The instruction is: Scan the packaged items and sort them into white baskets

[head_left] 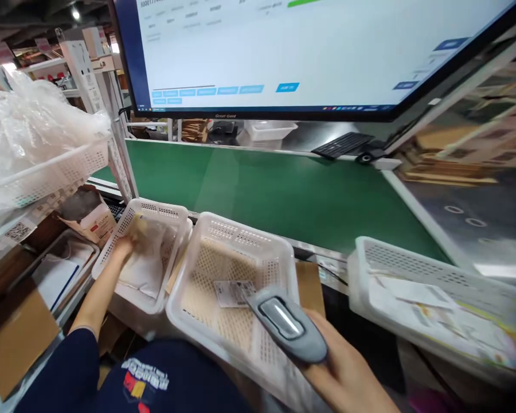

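My right hand (348, 376) grips a grey handheld barcode scanner (286, 322), its head pointing into the middle white basket (279, 252). A small flat clear packet with a label (231, 292) lies on that basket's floor, right under the scanner's tip. My left hand (126, 246) reaches into the left white basket (159, 209) and rests on a soft clear bag with pale contents (148, 267); its fingers are blurred and partly hidden by the bag.
A green conveyor belt (284, 195) runs behind the baskets under a large monitor (305, 51). A third white basket with papers (434, 298) sits at the right. A keyboard (341, 144) lies past the belt. Plastic bags fill a basket at upper left (38, 172). Cardboard and a tray sit low left.
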`<state>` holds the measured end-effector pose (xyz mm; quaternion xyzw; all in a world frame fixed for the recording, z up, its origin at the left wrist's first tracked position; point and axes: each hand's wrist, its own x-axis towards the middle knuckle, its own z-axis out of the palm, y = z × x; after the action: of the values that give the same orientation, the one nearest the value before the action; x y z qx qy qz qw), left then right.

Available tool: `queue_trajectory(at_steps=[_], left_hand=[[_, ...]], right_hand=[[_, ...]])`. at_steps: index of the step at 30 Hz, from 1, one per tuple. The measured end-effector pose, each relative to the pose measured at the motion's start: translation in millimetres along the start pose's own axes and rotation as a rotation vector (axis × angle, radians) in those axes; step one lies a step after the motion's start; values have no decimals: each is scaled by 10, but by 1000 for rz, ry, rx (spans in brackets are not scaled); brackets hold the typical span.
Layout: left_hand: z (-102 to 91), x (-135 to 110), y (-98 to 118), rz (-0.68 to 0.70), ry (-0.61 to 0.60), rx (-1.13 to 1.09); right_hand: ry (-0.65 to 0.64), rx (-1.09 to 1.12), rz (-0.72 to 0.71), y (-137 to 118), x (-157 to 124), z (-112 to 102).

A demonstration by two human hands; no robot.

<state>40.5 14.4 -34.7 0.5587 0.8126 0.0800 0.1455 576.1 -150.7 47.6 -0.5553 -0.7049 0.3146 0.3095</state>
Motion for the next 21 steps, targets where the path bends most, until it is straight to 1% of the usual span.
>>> queue_trajectory(at_steps=[2,3,5,7,8,11,13,15,18,21], left_hand=[[-95,-18,59,46,2,-53],[-188,-26,86,75,10,-77],[-431,-57,133,150,44,-118],[-693,-125,175,250,113,-156],[-812,-173,198,313,160,-177],[-1071,-348,292,522,305,-230],[-1161,-466,377,632,360,-233],[-1209,-570,467,718,400,-223],[-1258,-694,588,827,473,-174],[-1332,-798,699,917,534,-91]], right_hand=[[-52,33,-57,-162,261,26],[-62,47,-86,-244,384,34],[-36,70,-159,-425,624,28],[5,88,-226,-657,857,-22],[6,92,-251,-796,969,-63],[-42,87,-283,-1247,1262,-214],[-66,76,-274,-1496,1411,-302],[-85,60,-258,-1648,1521,-363],[-95,66,-235,-1706,1602,-437],[-103,136,-204,-1659,1561,-558]])
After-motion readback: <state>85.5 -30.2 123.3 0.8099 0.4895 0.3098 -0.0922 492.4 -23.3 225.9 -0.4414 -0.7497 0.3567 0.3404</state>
